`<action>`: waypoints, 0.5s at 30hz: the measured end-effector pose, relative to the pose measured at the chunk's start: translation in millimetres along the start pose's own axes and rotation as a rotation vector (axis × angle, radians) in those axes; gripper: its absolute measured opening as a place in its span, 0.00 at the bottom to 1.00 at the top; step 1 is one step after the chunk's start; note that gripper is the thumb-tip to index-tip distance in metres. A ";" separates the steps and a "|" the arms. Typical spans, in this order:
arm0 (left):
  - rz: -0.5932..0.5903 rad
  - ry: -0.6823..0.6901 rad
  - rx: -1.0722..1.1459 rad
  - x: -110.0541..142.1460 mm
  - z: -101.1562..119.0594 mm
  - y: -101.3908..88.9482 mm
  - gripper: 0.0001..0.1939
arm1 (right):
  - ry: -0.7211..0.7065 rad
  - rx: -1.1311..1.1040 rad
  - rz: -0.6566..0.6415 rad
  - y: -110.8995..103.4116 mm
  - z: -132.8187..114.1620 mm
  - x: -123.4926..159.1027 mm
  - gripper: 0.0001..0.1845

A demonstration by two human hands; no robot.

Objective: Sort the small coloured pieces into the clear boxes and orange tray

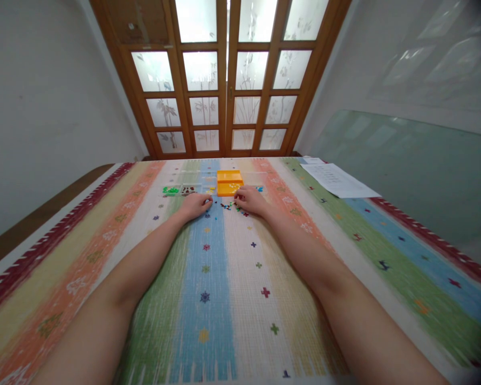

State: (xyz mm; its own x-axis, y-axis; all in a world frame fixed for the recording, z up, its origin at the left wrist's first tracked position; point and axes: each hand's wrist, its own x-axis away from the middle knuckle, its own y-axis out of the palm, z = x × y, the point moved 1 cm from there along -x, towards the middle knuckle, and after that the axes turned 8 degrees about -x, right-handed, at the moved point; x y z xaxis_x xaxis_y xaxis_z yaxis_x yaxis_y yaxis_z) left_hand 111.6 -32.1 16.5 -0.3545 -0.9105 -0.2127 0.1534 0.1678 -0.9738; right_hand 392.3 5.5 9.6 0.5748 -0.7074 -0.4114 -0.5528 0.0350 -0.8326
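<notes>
My left hand (195, 207) rests on the cloth with its fingers curled and the fingertips close together; whatever they hold, if anything, is too small to make out. My right hand (251, 200) is pinched at the front right corner of an orange box (230, 176), beside a loose pile of small mixed-colour pieces (226, 206). I cannot make out what is in that pinch. The box lies open, with pale pieces in its front half. Small green pieces (170, 190), dark brown pieces (188, 190), yellow pieces (211, 190) and blue pieces (260, 189) sit in clear compartments either side.
A striped, patterned tablecloth (206, 315) covers the table. White printed sheets (339, 180) lie at the back right. Behind the table stands a wooden door with glass panes (202, 69). A greenish glass panel (404, 160) leans along the right wall.
</notes>
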 end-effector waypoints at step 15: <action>-0.021 0.045 -0.050 2.1 6.0 -4.2 0.17 | -0.037 -0.001 -0.075 15.5 -2.3 -6.3 0.04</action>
State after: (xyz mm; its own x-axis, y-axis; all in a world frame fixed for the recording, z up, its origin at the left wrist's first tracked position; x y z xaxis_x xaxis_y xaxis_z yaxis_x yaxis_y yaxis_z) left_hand 115.8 -37.0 20.7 -0.3987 -0.8961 -0.1949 0.0994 0.1691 -0.9806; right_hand 378.7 8.8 0.1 0.6369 -0.6811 -0.3613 -0.5076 -0.0176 -0.8614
